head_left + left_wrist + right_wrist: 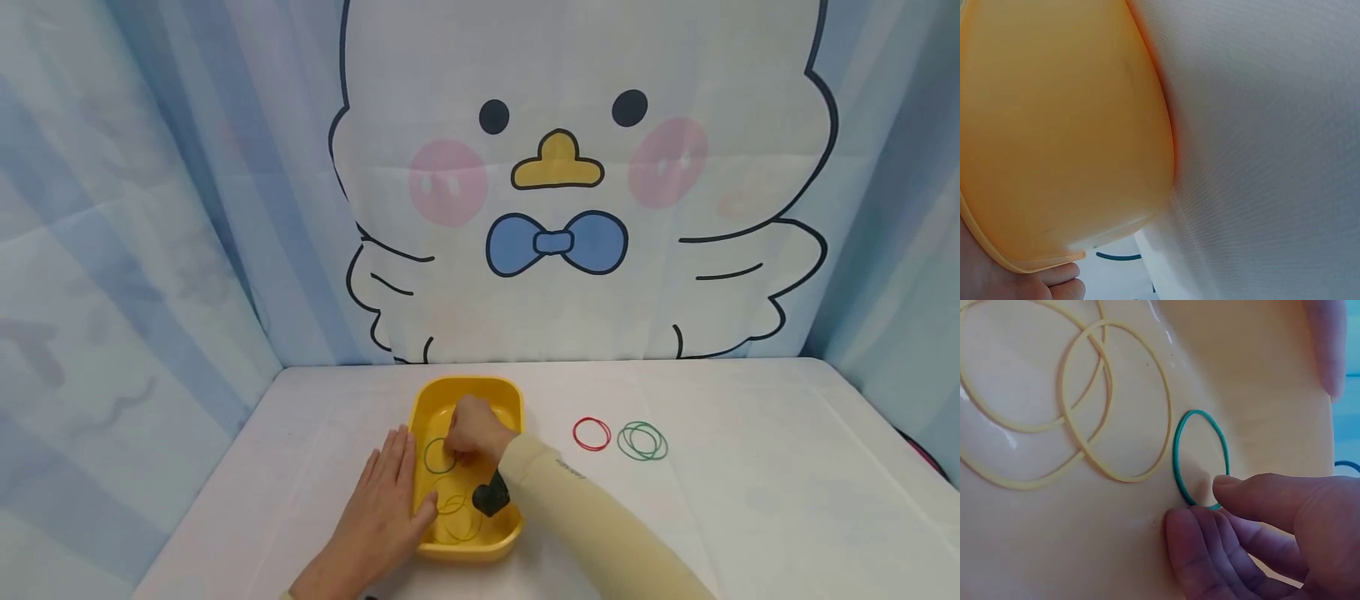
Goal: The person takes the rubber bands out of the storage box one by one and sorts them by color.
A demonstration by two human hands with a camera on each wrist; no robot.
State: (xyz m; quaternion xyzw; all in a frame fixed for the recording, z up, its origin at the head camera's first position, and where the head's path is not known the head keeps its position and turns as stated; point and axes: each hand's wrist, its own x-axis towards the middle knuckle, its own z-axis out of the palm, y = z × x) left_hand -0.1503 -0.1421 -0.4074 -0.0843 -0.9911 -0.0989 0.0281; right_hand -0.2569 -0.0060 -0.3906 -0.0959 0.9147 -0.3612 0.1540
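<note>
Pale yellow sleeve is covering the right forearm, which is reaching from the bottom of the head frame into a yellow tray at lower centre. Inside it, the right hand is curling its fingers and pinching the lower edge of a green band, centre of the right wrist frame. Yellow bands are overlapping at upper left there. The left hand is resting nearly straight-fingered against the tray's left side, gripping nothing. Red bands and looped green bands are lying right of centre.
</note>
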